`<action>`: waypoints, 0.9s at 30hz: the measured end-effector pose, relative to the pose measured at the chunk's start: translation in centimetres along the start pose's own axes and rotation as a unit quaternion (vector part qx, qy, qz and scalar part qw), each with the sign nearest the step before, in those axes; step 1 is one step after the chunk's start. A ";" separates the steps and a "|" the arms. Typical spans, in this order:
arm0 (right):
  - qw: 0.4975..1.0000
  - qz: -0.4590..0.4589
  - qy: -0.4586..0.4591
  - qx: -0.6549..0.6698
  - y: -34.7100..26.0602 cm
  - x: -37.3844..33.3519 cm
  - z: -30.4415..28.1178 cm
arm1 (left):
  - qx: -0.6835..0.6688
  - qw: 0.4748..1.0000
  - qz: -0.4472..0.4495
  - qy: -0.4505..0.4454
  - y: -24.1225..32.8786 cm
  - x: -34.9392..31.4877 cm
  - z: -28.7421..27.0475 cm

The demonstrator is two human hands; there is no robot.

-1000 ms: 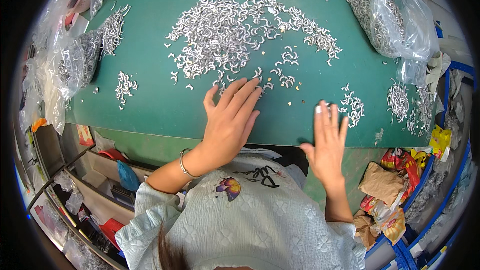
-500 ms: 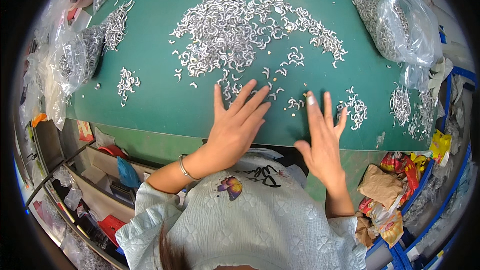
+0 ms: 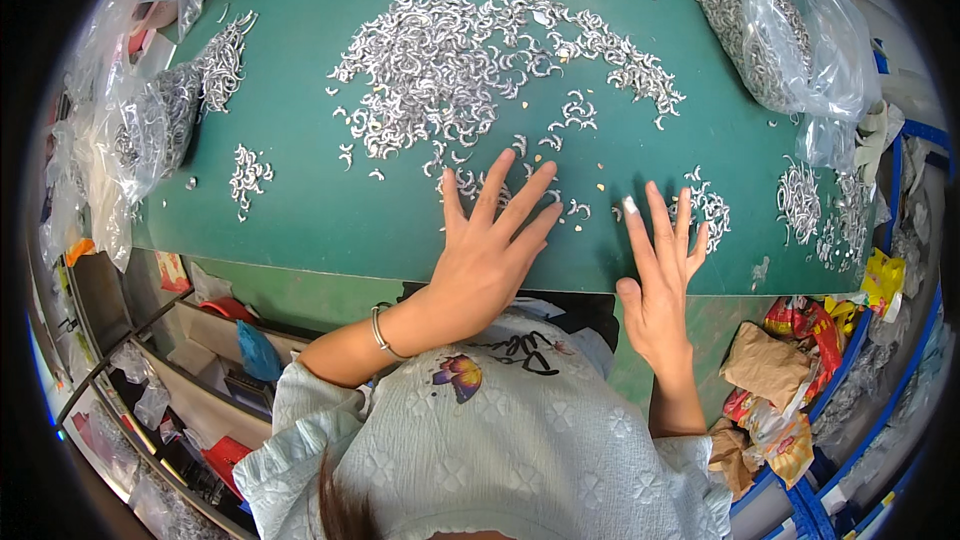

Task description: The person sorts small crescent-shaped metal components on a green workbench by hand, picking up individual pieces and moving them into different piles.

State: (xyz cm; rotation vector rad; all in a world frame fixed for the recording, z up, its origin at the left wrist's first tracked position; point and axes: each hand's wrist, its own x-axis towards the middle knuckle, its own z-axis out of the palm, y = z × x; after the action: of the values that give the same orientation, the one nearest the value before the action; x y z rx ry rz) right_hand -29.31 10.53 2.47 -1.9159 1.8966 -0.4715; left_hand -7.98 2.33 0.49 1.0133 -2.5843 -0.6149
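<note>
A big heap of small curved silvery metal pieces lies on the green tabletop. My left hand is spread flat over the near edge of the heap, fingertips among loose pieces partly hidden beneath them. To the right, my right hand has its fingers stretched out, beside a small pile of the same pieces. Its index fingertip carries a white covering and is close to a single piece. Tiny yellowish bits are scattered between the two hands. Neither hand grips anything.
Clear plastic bags filled with the silvery pieces stand at the left and the right of the table. Smaller piles lie at left and far right. Below the table's left edge are open drawers; crumpled packaging sits at lower right.
My left hand has shifted slightly right over the loose pieces. My right hand has brought its fingers closer to the small right pile, and the few pieces between the hands now lie further left.
</note>
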 end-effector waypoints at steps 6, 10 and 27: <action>0.999 -0.009 -0.045 -0.030 -0.9 0.1 0.2 | -0.034 0.999 0.002 0.000 0.1 0.3 -0.2; 0.998 -0.006 -0.015 -0.057 -0.4 -0.5 0.1 | -0.004 1.000 -0.022 -0.002 0.1 0.4 0.0; 0.996 -0.046 -0.080 -0.015 -2.6 -0.8 1.0 | -0.060 0.998 -0.029 0.022 0.0 -0.5 -0.2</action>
State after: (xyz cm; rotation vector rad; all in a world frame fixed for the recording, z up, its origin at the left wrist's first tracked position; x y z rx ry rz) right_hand -26.61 11.38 2.95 -2.0020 1.7290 -0.3074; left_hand -7.52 2.63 0.63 1.0525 -2.4559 -0.7443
